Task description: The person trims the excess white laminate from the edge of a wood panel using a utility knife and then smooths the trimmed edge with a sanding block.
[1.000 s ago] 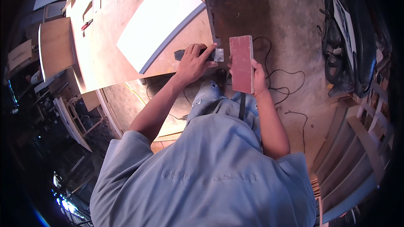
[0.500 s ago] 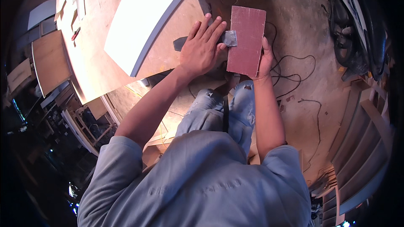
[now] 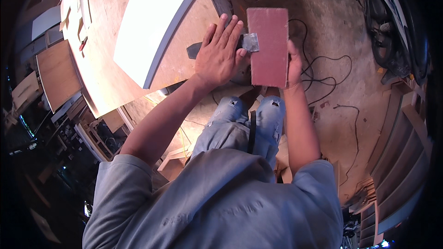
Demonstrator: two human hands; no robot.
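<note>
My left hand [image 3: 218,55] lies flat, palm down and fingers stretched, over a scraper-like tool. Its dark pointed end [image 3: 194,50] sticks out to the left of the hand, and its flat metal blade [image 3: 250,42] comes out to the right. The blade laps onto the left side of a reddish rectangular board [image 3: 269,64], which looks like a sanding board. Along that board's right edge my right hand [image 3: 294,67] grips it; most of these fingers are hidden behind it. Both hands are at the near right corner of the wooden tabletop [image 3: 184,64].
On the tabletop lies a white curved panel [image 3: 147,23] with a grey edge, and a small red-handled tool [image 3: 83,44] farther left. Black cable [image 3: 332,83] loops over the floor at right. A dark motorbike-like machine [image 3: 392,32] stands far right, with stacked boards [image 3: 397,143] nearer.
The reddish board has turned slightly and stands straighter in my right hand. My left hand stays on the tool, with the blade still over the board. The view has shifted a little.
</note>
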